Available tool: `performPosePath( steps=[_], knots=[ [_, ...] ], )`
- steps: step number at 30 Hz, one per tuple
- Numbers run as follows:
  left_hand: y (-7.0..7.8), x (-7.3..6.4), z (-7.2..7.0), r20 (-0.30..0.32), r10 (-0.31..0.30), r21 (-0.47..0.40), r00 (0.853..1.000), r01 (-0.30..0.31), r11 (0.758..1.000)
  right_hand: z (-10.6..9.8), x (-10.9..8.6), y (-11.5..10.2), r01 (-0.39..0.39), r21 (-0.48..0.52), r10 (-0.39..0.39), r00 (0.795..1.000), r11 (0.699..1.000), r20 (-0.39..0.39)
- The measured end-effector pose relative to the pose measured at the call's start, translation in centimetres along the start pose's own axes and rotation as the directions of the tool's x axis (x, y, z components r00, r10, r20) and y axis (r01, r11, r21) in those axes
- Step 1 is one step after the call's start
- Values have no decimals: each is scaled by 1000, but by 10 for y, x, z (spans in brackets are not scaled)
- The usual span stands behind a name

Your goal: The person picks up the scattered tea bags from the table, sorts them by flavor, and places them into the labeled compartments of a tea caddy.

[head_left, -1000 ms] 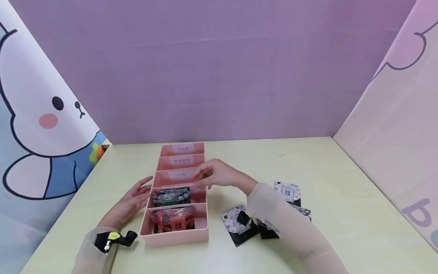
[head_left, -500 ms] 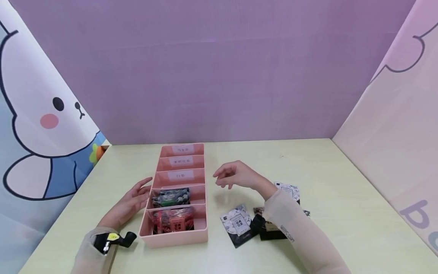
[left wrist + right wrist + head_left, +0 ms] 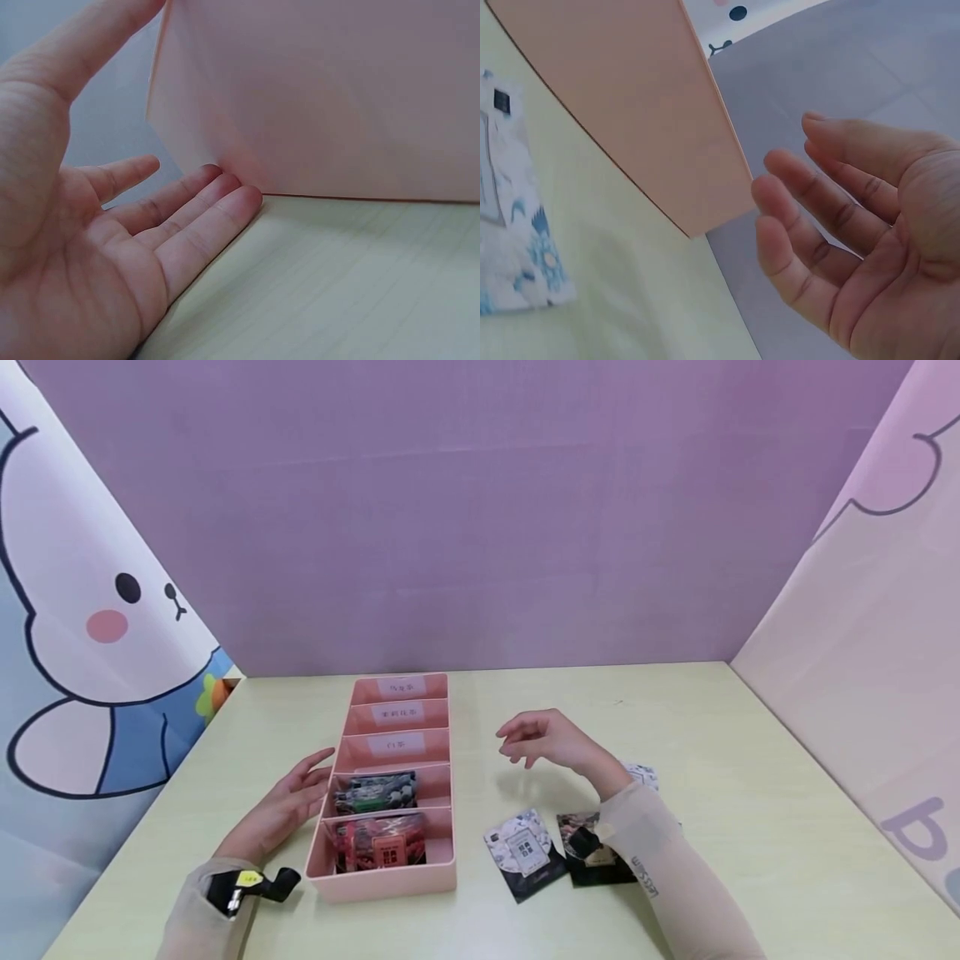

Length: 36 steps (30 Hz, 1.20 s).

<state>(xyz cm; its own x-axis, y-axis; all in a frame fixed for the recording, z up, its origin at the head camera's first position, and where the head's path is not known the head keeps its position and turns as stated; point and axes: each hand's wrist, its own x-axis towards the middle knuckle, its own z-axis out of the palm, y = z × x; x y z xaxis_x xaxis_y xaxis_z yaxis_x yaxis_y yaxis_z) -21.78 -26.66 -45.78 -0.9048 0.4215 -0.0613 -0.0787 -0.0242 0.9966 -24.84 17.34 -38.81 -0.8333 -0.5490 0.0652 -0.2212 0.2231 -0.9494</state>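
A long pink divided box stands on the table, several compartments running front to back. Red sachets lie in its front compartment and dark green sachets in the one behind. My left hand rests along the box's left side; in the left wrist view its straight fingertips touch the wall near the table. My right hand hovers right of the box, loosely curled and holding nothing. Below it lie a white-and-black sachet and a brown-and-black sachet, partly covered by my wrist camera.
Another white sachet shows behind my right sleeve, mostly hidden. White labels with writing mark the three rear compartments of the box. A purple panel rises at the table's back edge, with printed panels at both sides.
My right hand has moved from over the box, beside the third compartment, rightward to above the loose sachets. The left hand and box have stayed put.
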Motion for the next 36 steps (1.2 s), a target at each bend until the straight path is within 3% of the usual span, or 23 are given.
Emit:
performPosePath(
  steps=[11, 25, 36],
  knots=[
    [-1, 0, -1, 3, 2, -3, 1000, -2, 1000, -28, -20, 14, -79, -21, 78, 995, 997, -56],
    [0, 0, -1, 8, 7, -1, 1000, -7, 1000, -65, -52, 30, -176, -84, 162, 975, 981, -151],
    [-1, 3, -1, -45, -58, 71, 997, 61, 996, -91, -70, 44, -258, -78, 243, 956, 963, -166]
  ],
)
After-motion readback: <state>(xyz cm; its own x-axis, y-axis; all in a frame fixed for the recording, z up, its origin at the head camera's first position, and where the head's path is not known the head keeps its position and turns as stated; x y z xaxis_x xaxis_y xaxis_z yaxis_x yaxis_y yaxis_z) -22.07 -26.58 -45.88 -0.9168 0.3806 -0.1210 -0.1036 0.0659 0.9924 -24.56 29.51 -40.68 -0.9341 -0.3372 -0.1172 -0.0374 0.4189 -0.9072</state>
